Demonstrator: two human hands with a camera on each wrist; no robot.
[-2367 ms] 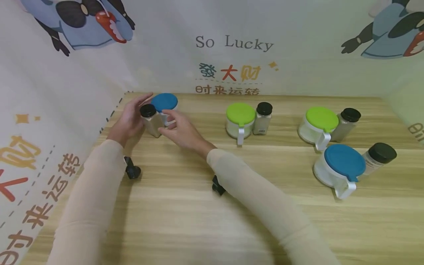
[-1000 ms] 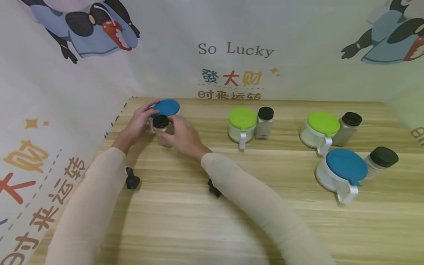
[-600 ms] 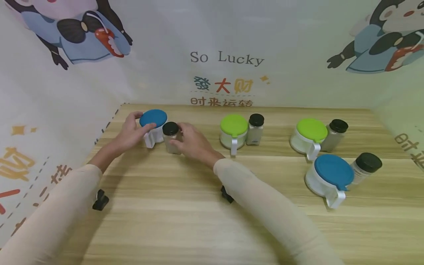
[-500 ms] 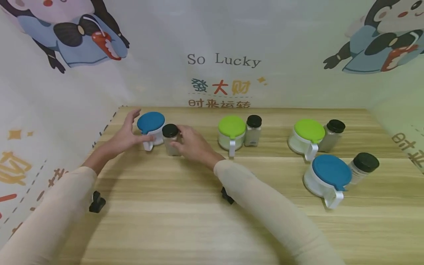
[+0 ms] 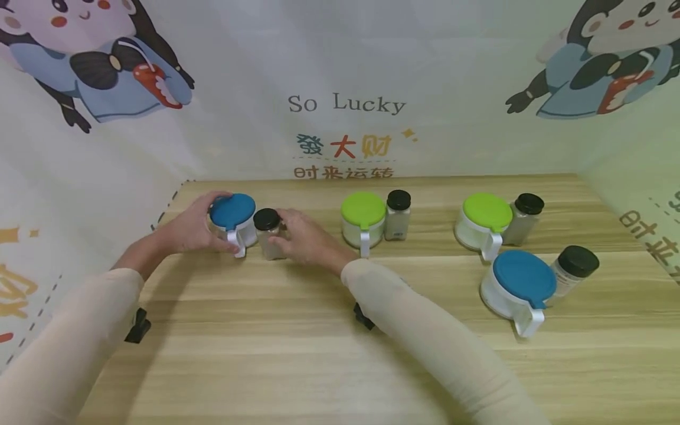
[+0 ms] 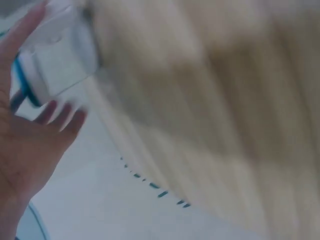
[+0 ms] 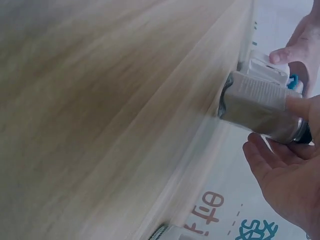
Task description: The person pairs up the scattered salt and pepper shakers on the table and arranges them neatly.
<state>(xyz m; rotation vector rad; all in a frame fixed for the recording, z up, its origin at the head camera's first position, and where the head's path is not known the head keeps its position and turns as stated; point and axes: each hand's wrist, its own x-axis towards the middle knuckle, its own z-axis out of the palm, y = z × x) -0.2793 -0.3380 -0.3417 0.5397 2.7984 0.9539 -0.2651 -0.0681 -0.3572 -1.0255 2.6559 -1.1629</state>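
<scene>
At the table's back left, a white seasoning jar (image 5: 241,233) with a blue lid and a handle stands upright. My left hand (image 5: 193,227) curves round its left side, thumb at the handle and fingers by the back of the lid. In the left wrist view the jar (image 6: 62,65) looks clear-walled; the fingers (image 6: 60,117) spread past it, and contact is hard to judge. Close to its right stands a black-capped spice bottle (image 5: 270,241), pale grey inside. My right hand (image 5: 308,239) holds this bottle between thumb and fingers, as the right wrist view shows of the bottle (image 7: 257,107).
A green-lidded jar (image 5: 363,213) and a black-capped bottle (image 5: 398,218) stand right of my hands. Further right are another green-lidded jar (image 5: 483,218) with a bottle (image 5: 523,218), and a blue-lidded jar (image 5: 523,280) with a bottle (image 5: 574,268). Printed cloth (image 5: 239,88) borders the wooden table (image 5: 297,366).
The right hand has brought the spice bottle from the blue-lidded jar's front left to its right side. My left hand has opened away from the jar, then come back round it.
</scene>
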